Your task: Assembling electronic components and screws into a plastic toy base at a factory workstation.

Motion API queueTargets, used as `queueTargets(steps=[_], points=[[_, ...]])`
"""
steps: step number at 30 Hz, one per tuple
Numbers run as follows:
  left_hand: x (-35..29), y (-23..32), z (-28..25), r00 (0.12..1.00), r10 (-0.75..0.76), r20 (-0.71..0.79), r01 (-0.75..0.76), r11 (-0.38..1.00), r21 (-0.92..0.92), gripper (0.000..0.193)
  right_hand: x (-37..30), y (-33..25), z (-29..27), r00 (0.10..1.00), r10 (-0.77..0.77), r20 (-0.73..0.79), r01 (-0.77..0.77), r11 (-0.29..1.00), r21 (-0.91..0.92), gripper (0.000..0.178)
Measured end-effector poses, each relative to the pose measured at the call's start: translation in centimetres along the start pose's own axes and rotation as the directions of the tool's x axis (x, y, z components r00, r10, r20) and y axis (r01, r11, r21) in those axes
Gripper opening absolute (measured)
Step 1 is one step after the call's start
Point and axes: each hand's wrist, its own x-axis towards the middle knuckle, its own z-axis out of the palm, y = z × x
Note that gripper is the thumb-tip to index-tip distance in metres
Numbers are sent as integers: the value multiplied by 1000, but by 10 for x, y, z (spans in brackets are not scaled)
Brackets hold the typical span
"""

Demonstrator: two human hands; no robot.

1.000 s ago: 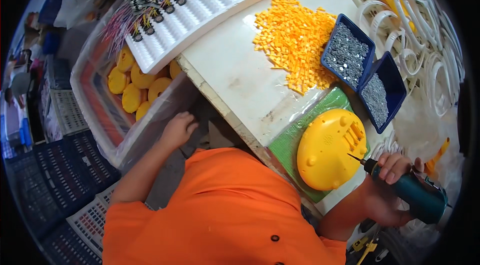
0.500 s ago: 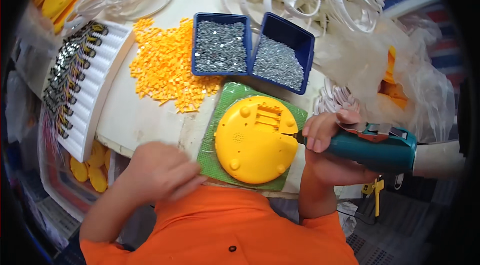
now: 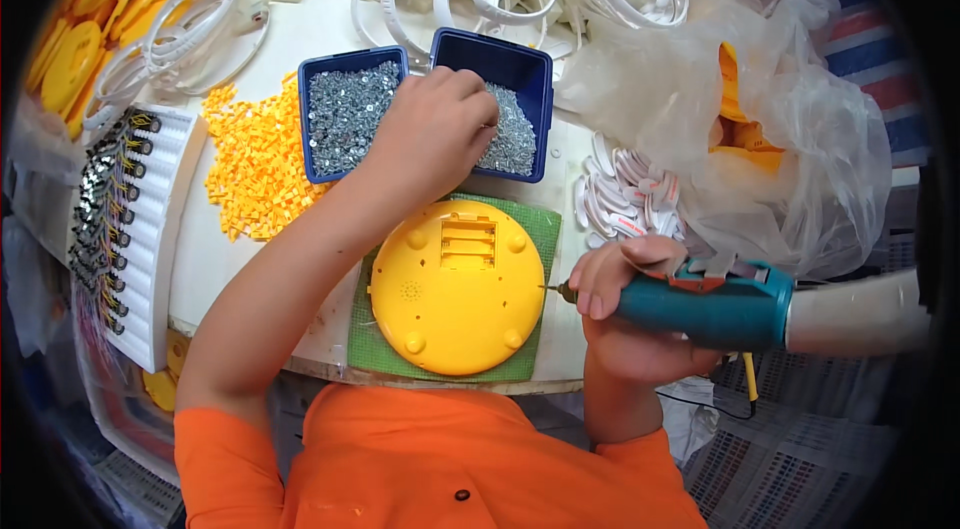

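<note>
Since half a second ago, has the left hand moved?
Yes: the left hand moved forward and right, from beside the green mat to the blue bins beyond it.

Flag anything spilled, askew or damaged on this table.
Mainly the yellow pieces: they lie in a loose heap on the table, as if spilled, whereas the metal bits sit in blue bins. The heap may be deliberate. Nothing looks clearly damaged.

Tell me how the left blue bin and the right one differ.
The left bin has metal bits spread over most of it; the right bin shows bare blue at its far end. The left bin's bits look darker and coarser; the right bin's look paler and finer. Both bins are blue, open-topped and hold many small bits.
</note>
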Motion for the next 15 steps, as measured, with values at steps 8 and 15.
queueTargets(steps=[8,15], points=[[-66,62,-45,990,-98,100,125,942,-311,13,20,9,21,997,48,55,-55,990,132,100],[-101,79,-47,988,-140,71,155,943,-293,13,21,17,48,992,76,96,-90,983,158,100]])
